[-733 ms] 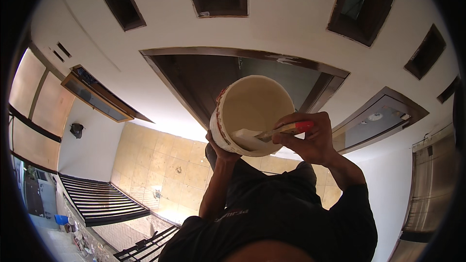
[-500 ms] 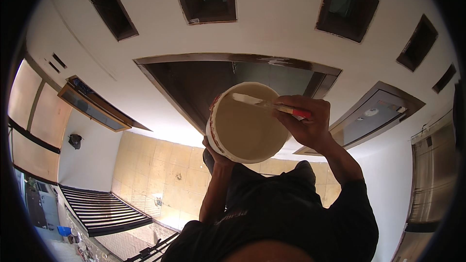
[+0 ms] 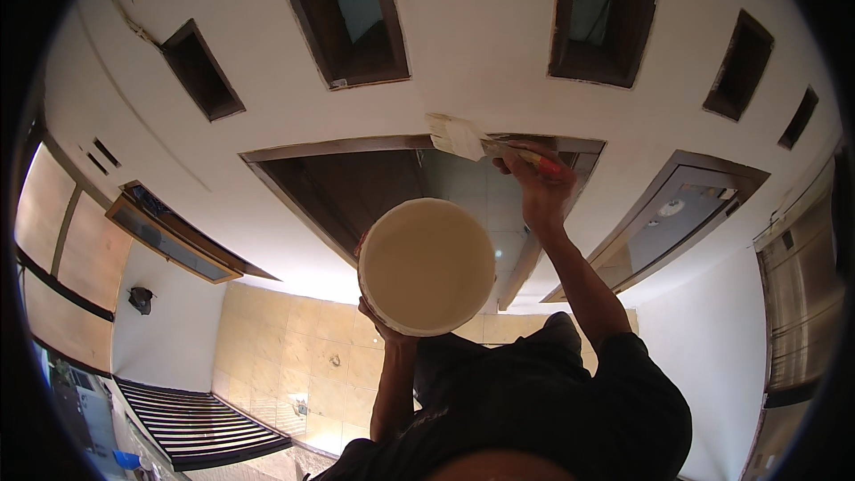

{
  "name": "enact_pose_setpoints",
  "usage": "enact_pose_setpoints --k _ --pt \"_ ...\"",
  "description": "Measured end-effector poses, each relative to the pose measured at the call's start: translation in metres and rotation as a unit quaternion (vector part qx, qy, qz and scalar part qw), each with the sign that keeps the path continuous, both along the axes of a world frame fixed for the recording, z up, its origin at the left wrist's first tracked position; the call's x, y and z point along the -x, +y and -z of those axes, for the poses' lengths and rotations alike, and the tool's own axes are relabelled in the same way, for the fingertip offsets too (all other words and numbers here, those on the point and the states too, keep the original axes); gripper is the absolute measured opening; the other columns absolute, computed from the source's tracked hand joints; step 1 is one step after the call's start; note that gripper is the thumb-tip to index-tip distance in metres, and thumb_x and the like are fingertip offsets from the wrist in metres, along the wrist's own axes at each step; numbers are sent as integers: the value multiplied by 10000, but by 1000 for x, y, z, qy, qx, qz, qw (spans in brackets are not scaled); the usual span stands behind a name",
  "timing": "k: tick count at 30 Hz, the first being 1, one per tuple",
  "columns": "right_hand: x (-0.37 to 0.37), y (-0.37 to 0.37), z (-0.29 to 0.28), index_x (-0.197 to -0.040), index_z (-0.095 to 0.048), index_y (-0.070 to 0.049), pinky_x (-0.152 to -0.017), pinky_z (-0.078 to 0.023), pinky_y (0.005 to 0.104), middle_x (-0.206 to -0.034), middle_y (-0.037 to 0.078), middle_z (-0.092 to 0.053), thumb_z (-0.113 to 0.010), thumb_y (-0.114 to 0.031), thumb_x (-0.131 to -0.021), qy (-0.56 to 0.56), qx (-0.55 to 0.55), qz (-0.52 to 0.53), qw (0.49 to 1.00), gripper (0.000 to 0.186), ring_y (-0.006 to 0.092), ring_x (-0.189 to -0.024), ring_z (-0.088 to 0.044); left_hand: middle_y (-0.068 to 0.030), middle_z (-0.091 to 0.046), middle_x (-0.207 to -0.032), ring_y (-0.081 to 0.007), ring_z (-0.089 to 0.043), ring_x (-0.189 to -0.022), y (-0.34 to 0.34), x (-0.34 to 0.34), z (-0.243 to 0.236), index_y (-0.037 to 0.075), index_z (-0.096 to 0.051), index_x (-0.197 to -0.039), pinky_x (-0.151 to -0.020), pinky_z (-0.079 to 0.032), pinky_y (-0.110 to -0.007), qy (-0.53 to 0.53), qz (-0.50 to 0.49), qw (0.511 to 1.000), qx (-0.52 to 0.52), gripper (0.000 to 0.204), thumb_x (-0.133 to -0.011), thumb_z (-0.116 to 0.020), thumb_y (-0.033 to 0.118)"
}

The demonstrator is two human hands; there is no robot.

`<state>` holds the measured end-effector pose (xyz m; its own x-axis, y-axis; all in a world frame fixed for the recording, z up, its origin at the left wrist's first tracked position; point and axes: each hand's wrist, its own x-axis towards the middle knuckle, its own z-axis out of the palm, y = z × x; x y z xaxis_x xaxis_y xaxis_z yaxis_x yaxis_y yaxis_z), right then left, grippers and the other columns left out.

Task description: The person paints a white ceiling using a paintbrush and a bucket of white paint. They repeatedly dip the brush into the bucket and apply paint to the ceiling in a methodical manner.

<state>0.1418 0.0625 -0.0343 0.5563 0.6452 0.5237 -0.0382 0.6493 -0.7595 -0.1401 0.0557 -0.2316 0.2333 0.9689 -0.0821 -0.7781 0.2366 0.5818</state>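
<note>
My left hand (image 3: 388, 324) is closed on the lower left side of a round white bucket (image 3: 363, 289), mostly hidden behind it. Its mouth faces me, and the inside looks an even beige. My right hand (image 3: 540, 180) grips the red handle of a paintbrush (image 3: 460, 137), its wide bristles coated off-white. Above and to the right of the bucket, the brush points left, in front of the top of a brown door frame (image 3: 334, 150) and the white wall. Whether the bristles touch the wall I cannot tell.
Above the doorway, several dark-framed openings (image 3: 346, 18) are set in the white wall. Framed windows stand left (image 3: 174, 236) and right (image 3: 663, 223). Below lies a beige tiled floor (image 3: 294, 321), with a black slatted railing (image 3: 200, 419) at the lower left.
The brush has come out of the bucket's mouth and moved up toward the wall in my right hand. Lower in the view now, the bucket stays in my left hand.
</note>
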Motion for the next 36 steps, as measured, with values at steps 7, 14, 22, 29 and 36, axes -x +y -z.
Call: enact_pose_setpoints --k 7,14,22,29,36 --pt "26 85 42 -1057 -688 83 -805 -588 279 -955 132 -723 -738 -11 -867 -25 41 44 998 218 179 -867 -702 -113 -455 -1472 -342 -491 -1304 0 11 -5 186 -389 -1491 -988 -490 -551 -2 -3 1000 5 928 -802 -408 808" --pt "-41 44 57 -1042 -693 80 -799 -578 267 -952 125 -730 -728 0 -876 -152 3 253 955 188 169 -875 -703 -112 -447 -1478 -343 -484 -1310 0 16 -2 191 -384 -1494 -994 -479 -556 0 2 1000 10 933 -798 -405 812" --pt "-107 -50 53 -1052 -718 32 -727 -565 257 -917 110 -747 -757 -50 -866 -55 22 469 881 207 157 -811 -715 -111 -438 -1485 -345 -475 -1317 10 10 2 196 -379 -1497 -1002 -468 -562 -5 26 1000 12 938 -794 -401 817" --pt "-89 -30 52 -1035 -728 2 -643 -569 306 -894 148 -744 -769 -44 -828 -313 6 591 744 216 238 -750 -736 -110 -431 -1491 -347 -468 -1322 12 12 5 201 -374 -1500 -1008 -458 -567 -13 36 999 15 942 -790 -398 821" --pt "0 28 47 -1067 -701 -22 -624 -574 312 -888 142 -731 -770 -19 -797 -299 -62 464 831 279 262 -741 -733 -109 -423 -1496 -348 -461 -1328 18 12 4 206 -370 -1502 -1015 -448 -573 0 57 998 9 947 -786 -395 825"
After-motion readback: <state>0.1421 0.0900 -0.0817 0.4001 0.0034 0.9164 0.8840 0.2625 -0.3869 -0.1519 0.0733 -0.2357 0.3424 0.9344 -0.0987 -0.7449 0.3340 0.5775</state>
